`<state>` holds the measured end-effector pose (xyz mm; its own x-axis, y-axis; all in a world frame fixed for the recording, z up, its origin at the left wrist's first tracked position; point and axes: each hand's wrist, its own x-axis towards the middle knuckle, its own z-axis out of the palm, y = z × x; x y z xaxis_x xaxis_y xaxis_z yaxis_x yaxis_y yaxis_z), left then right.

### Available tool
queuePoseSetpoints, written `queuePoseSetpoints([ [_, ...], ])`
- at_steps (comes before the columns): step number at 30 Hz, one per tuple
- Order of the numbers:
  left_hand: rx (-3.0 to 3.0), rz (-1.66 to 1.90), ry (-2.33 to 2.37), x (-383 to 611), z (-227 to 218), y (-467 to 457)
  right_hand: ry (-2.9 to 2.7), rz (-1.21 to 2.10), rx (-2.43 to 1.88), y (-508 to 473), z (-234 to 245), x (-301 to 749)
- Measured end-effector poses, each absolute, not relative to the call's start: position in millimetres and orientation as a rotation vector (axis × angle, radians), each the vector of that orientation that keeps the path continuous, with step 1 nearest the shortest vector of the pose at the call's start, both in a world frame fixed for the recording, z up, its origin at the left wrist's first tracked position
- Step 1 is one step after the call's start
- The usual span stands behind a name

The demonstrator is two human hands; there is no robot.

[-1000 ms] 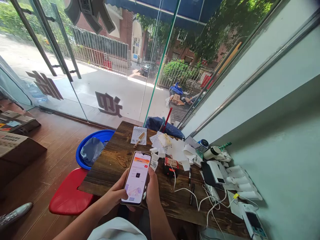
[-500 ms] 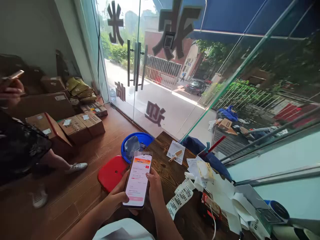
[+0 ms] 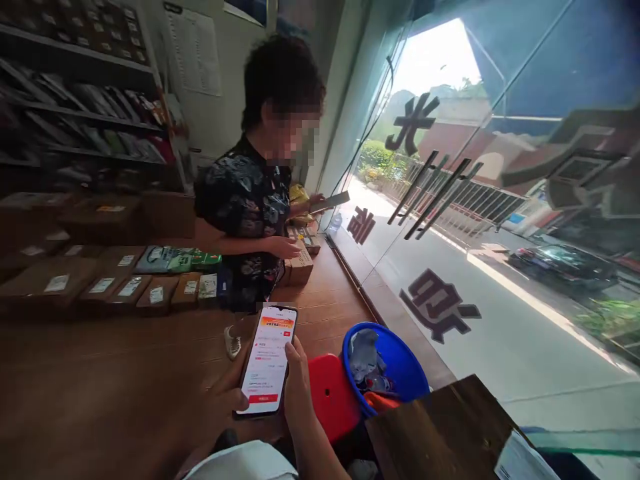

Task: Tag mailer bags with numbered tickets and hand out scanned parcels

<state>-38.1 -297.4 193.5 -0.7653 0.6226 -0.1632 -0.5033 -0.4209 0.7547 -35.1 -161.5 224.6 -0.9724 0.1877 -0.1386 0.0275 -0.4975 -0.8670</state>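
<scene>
A smartphone (image 3: pixel 266 363) with a lit screen is held upright in front of my lap, in both hands. My left hand (image 3: pixel 227 393) grips its left side, the thumb at the lower left corner of the screen. Along the right edge my right hand (image 3: pixel 299 380) is closed, its thumb over the screen's side. The screen has an orange banner at the top and a red button near the bottom; its small text is too fine to read. Most of my fingers are hidden behind the phone.
A person (image 3: pixel 250 207) in a dark patterned top stands ahead, holding a phone (image 3: pixel 330 202). Several parcels (image 3: pixel 103 287) line the floor below shelves (image 3: pixel 85 103). A red stool (image 3: pixel 333 397), a blue tub (image 3: pixel 423 380) and a wooden table (image 3: pixel 440 427) are at right, before glass doors (image 3: pixel 380 267).
My view has swung left, bringing the standing person and shelves into sight; most of the table has left view. The button on my phone's screen has turned from pale pink to red.
</scene>
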Motion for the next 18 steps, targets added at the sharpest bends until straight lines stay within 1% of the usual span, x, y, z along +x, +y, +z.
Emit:
queuePoseSetpoints([
  [4,-0.038,2.476,1.069,-53,204,-367,-1.652,2.763,-0.044,-238,217,-81],
  [8,-0.190,2.646,1.098,-60,210,-420,-1.812,2.899,0.141,-304,210,-117],
  [10,-0.221,2.711,1.146,-66,210,-443,-1.933,2.950,0.202,-333,208,-135],
  [13,-0.200,2.802,1.190,-80,208,-479,-2.116,2.937,0.360,-375,203,-165],
  [16,-0.142,2.874,1.225,-102,202,-519,-2.120,3.009,0.568,-419,192,-199],
  [18,-0.158,2.874,1.300,-120,200,-549,-2.109,3.070,0.602,-450,184,-224],
])
